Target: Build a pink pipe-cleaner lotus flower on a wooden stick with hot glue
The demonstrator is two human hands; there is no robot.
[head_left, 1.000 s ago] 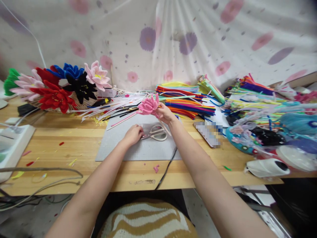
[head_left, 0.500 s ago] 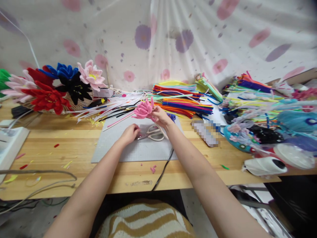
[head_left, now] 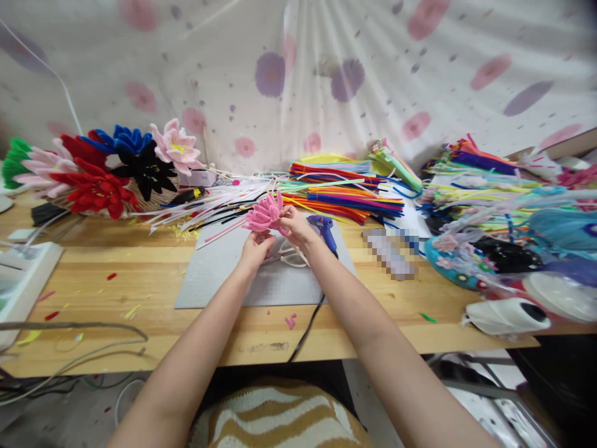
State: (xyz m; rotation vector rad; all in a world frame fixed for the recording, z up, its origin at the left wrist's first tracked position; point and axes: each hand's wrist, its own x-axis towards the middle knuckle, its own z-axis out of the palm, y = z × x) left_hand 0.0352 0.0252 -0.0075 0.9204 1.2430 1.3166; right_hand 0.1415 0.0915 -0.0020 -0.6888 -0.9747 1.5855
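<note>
A pink pipe-cleaner flower (head_left: 263, 213) is held above the grey cutting mat (head_left: 205, 283), its petals facing left and up. My right hand (head_left: 297, 226) grips it at the base, on its right side. Just under the petals, my left hand (head_left: 257, 246) is closed with its fingertips against the flower's lower side; whether anything small is also between them is hidden. Scissors with pale handles (head_left: 295, 256) lie on the mat below my hands, partly covered. A blue glue gun (head_left: 325, 231) rests on the mat beyond my right wrist.
Bundles of coloured pipe cleaners (head_left: 345, 202) lie at the back. Finished flowers (head_left: 105, 190) stand at the left, near a white power strip (head_left: 35, 292). On the right are a spool of white thread (head_left: 506, 316) and bagged items. Pink scraps (head_left: 290, 321) lie in front.
My left hand has moved up and right to the flower, from a spot apart from it. The flower has come slightly down and left with my right hand. More of the glue gun shows.
</note>
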